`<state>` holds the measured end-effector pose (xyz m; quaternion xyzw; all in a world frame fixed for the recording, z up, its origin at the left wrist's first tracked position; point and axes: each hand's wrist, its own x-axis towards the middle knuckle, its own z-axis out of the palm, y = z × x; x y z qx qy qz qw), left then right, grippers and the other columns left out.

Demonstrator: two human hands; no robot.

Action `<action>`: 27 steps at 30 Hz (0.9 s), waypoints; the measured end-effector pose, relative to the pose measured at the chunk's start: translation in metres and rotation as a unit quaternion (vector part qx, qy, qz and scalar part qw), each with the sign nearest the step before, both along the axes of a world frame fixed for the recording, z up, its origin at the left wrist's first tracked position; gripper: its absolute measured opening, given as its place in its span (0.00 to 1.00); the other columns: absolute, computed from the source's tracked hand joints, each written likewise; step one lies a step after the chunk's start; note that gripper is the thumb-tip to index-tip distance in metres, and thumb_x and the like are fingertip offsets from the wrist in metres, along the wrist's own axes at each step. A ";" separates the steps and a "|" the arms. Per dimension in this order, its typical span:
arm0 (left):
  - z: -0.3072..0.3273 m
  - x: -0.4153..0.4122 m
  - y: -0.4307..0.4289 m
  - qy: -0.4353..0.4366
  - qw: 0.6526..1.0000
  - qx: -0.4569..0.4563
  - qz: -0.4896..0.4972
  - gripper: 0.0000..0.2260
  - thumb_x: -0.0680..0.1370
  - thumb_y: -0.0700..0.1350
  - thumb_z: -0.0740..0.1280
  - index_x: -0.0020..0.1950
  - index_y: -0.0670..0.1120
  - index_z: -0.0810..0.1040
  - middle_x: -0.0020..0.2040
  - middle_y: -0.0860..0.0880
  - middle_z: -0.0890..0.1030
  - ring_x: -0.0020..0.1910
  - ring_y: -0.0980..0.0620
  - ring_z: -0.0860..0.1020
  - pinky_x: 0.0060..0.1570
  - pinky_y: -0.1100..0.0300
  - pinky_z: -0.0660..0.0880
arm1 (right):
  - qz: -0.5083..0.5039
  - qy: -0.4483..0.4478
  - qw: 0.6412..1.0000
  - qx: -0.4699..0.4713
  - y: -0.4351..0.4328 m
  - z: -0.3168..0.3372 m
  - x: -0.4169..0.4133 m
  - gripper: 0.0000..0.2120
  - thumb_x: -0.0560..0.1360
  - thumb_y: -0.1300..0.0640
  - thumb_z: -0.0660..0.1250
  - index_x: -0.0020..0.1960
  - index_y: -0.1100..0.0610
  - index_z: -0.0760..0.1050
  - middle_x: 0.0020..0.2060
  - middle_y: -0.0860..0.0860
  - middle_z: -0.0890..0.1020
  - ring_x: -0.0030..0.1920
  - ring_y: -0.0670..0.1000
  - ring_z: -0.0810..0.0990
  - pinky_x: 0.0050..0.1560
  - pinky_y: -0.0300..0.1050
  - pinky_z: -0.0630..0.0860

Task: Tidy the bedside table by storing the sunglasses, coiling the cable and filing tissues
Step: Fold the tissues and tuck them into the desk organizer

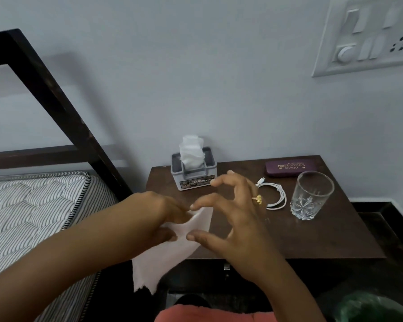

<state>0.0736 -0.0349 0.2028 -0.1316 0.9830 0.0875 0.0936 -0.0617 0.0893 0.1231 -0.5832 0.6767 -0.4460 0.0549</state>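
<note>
A pale grey wall fills the upper part of the view, with a white switch panel mounted at its upper right. On the left stands a dark bed frame holding a striped quilted mattress. Just beside the bed is the dark wooden counter, set against the wall.

Both hands are raised over the counter's near left corner. The left hand pinches a loose white tissue sheet between thumb and fingers. The sheet hangs from that grip, past the counter's front edge, and its lower edge is ragged. The right hand is spread with its fingers curved and apart. Its index fingertip and thumb tip lie at the sheet's right edge, though whether they touch it cannot be told.

At the counter's back left corner sits a grey tissue box, with a tuft of white tissues standing up out of its top. A cut-glass tumbler stands upright towards the right. Behind it, near the wall, lies a closed maroon spectacle case with gold lettering. Between the right hand and the tumbler lies a white charging cable in a loose coil, partly hidden by the hand. A gold ring sits on one finger of the right hand.
</note>
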 end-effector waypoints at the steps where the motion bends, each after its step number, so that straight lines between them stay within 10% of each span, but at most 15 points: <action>1: 0.000 -0.002 0.002 -0.012 1.000 -0.008 -0.006 0.15 0.75 0.48 0.67 0.61 0.57 0.77 0.63 0.62 0.75 0.59 0.62 0.74 0.56 0.67 0.69 | -0.006 0.000 1.000 0.011 0.000 -0.002 -0.001 0.18 0.61 0.35 0.67 0.49 0.36 0.72 0.59 0.33 0.60 0.67 0.32 0.48 0.64 0.42 0.52; 9: 0.004 -0.003 0.006 -0.073 0.996 -0.042 -0.027 0.20 0.77 0.50 0.63 0.68 0.64 0.68 0.66 0.63 0.72 0.63 0.62 0.71 0.59 0.67 0.66 | 0.050 -0.127 0.987 0.089 0.005 -0.011 -0.004 0.21 0.57 0.39 0.75 0.49 0.35 0.73 0.59 0.29 0.56 0.67 0.39 0.55 0.69 0.50 0.57; 13: 0.003 -0.004 0.006 -0.087 0.994 -0.044 -0.045 0.21 0.77 0.47 0.63 0.67 0.64 0.68 0.67 0.62 0.71 0.64 0.60 0.71 0.60 0.62 0.69 | 0.083 -0.151 0.981 0.093 0.004 -0.008 0.001 0.22 0.59 0.45 0.78 0.48 0.34 0.73 0.59 0.29 0.56 0.65 0.39 0.57 0.63 0.35 0.59; 18: 0.000 -0.005 0.004 -0.087 0.993 -0.052 -0.054 0.22 0.77 0.48 0.62 0.69 0.64 0.66 0.68 0.63 0.71 0.64 0.61 0.70 0.61 0.65 0.67 | 0.057 -0.130 0.985 0.101 -0.001 -0.020 0.000 0.17 0.57 0.39 0.75 0.43 0.39 0.73 0.57 0.30 0.59 0.65 0.37 0.53 0.67 0.48 0.58; 25: -0.003 0.009 -0.002 -0.004 0.992 0.115 0.048 0.16 0.72 0.49 0.71 0.58 0.63 0.78 0.53 0.65 0.79 0.51 0.70 0.75 0.50 0.73 0.70 | 0.075 -0.288 0.954 0.045 0.008 -0.020 -0.007 0.25 0.56 0.41 0.75 0.52 0.34 0.74 0.60 0.35 0.61 0.66 0.39 0.63 0.58 0.23 0.63; 27: -0.004 0.010 -0.001 -0.006 0.989 0.137 0.053 0.16 0.72 0.48 0.72 0.56 0.63 0.78 0.51 0.65 0.80 0.50 0.69 0.75 0.49 0.72 0.72 | 0.101 -0.268 0.957 0.053 0.007 -0.018 -0.008 0.21 0.58 0.42 0.75 0.50 0.35 0.75 0.61 0.34 0.60 0.67 0.42 0.63 0.62 0.29 0.65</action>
